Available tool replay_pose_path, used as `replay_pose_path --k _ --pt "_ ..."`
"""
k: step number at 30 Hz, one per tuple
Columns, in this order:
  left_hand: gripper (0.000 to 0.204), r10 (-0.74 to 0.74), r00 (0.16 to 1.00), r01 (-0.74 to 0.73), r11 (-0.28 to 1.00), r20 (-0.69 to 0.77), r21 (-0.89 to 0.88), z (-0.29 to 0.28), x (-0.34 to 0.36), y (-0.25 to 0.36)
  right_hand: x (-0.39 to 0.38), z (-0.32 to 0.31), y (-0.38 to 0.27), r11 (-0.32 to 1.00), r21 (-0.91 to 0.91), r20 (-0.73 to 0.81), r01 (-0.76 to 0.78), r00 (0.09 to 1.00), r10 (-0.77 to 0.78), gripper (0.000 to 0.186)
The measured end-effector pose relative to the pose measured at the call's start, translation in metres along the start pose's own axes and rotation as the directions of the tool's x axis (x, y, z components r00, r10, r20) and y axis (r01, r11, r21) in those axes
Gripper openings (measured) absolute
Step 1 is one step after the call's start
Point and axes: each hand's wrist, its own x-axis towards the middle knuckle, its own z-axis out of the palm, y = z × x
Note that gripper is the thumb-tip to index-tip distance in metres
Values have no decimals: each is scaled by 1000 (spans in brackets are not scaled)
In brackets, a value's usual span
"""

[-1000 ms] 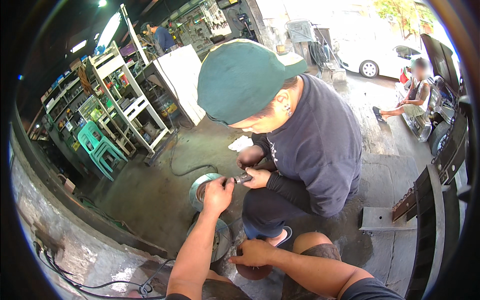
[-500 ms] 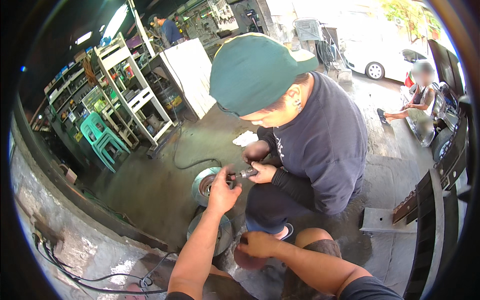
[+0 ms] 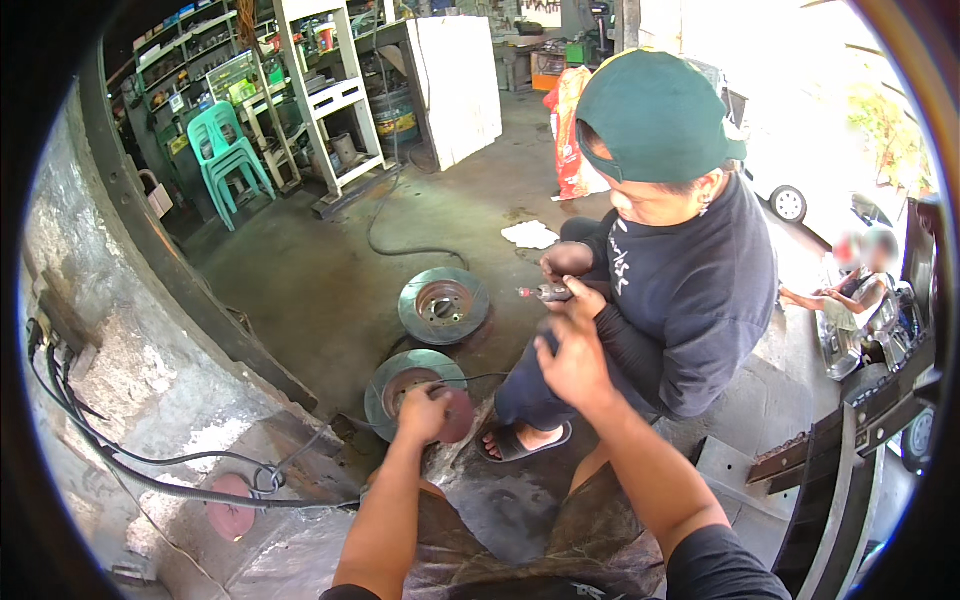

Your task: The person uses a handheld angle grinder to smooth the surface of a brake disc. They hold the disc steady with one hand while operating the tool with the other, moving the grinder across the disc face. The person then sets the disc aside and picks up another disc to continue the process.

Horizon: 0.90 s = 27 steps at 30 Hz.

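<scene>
My left hand (image 3: 424,414) is closed on the edge of a round reddish-brown sanding disc (image 3: 458,416), over the nearer brake disc (image 3: 379,394). A second brake disc (image 3: 470,318) lies flat on the floor just beyond. My right hand (image 3: 578,366) is raised with its fingers apart, somewhat blurred, in front of a co-worker's knee, and nothing shows in it. The co-worker, in a green cap and dark shirt, sits across from me at the right. Their hands hold a small grinder-like power tool (image 3: 548,292) with a red tip, near my right hand.
Another reddish disc (image 3: 231,507) rests at lower left beside black cables (image 3: 200,488). A cord (image 3: 385,248) runs across the floor. Farther back are stacked green chairs (image 3: 222,150), a shelf frame (image 3: 335,97) and a red-and-white sack (image 3: 573,135). Metal beams (image 3: 830,480) stand at right.
My left hand has drawn back from the co-worker's tool and now holds the sanding disc, which was at my right hand. My right hand has risen toward the co-worker. The view has shifted.
</scene>
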Motion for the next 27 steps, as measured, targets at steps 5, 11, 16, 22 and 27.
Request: replay_pose_path --k 5,11,16,22,27 --pt "50 -46 996 68 940 -73 335 -13 30 -49 62 -13 24 975 -165 26 150 989 -148 39" --pt "84 -200 976 116 817 89 564 -16 -21 37 69 5 55 946 -268 218 184 968 -126 35" --pt "73 123 945 -209 940 303 270 -8 -49 96 70 14 28 943 -226 203 244 959 -199 26" --pt "43 262 959 -277 945 -107 -175 12 -3 167 69 11 28 947 -205 149 246 964 -218 27" --pt "25 385 921 -367 799 -65 -476 25 44 169 70 19 19 971 -144 278 189 950 -144 35"
